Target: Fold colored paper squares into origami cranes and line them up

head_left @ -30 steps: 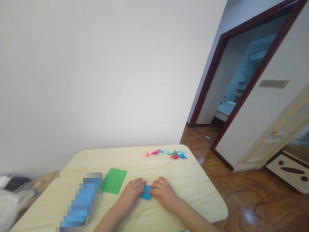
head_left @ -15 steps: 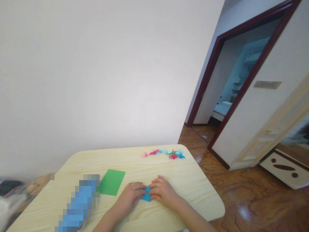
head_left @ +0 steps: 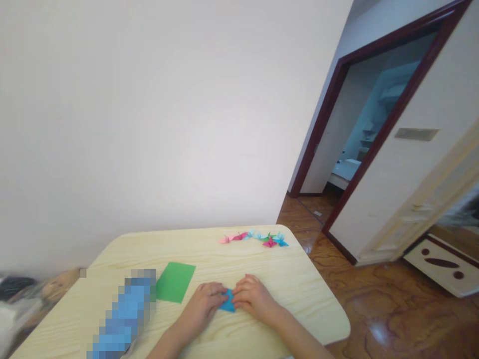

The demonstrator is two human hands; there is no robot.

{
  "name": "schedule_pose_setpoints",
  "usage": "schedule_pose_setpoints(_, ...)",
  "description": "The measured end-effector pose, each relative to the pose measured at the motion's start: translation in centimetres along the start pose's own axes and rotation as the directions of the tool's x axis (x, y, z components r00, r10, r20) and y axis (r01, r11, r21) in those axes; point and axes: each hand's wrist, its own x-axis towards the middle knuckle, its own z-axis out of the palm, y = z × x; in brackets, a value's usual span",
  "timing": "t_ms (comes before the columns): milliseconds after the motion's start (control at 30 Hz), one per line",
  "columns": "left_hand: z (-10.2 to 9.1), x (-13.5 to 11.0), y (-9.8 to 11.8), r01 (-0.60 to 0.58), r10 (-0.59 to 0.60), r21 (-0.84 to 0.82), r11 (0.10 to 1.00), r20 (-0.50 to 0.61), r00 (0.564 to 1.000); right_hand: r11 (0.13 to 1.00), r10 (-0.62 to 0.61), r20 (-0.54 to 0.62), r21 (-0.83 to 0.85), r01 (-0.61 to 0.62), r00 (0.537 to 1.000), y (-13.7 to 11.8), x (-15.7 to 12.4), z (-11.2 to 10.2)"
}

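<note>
Both hands work low on the pale wood-grain surface, near its six o'clock edge. The left hand and right hand are curled and pressed in toward each other, their fingertips closing on a folded blue paper between them, creased to a point and partly hidden. At twelve o'clock, along the far edge, lies a row of finished pink, blue and green paper cranes. A flat, unfolded green sheet rests at ten o'clock from the hands. At eight o'clock sits a pixelated blue object, too blurred to identify. Beyond the surface at two o'clock, a dark-framed doorway opens past a polished wooden floor.
</note>
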Motion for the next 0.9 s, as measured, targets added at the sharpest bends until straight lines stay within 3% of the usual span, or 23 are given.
schedule_pose_setpoints(200,0.6,-0.2,-0.3,0.063,-0.062,-0.004,0.998,0.010,0.998,0.992,0.116,-0.095,-0.038,-0.120,0.989,-1.4,0.2,0.5)
schedule_pose_setpoints(400,0.7,-0.3,-0.4,0.054,-0.056,0.026,0.998,0.059,0.997,0.952,0.278,-0.254,-0.053,-0.300,0.926,-1.9,0.1,2.1)
schedule_pose_setpoints(633,0.1,0.0,0.2,0.025,-0.031,0.036,0.999,0.165,0.986,0.934,0.332,-0.292,-0.029,-0.355,0.897,-1.8,0.3,2.5)
schedule_pose_setpoints(900,0.9,-0.3,1.2,0.077,-0.085,0.085,0.993,0.096,0.992,0.925,0.364,-0.332,0.020,-0.380,0.870,-1.7,0.1,3.0)
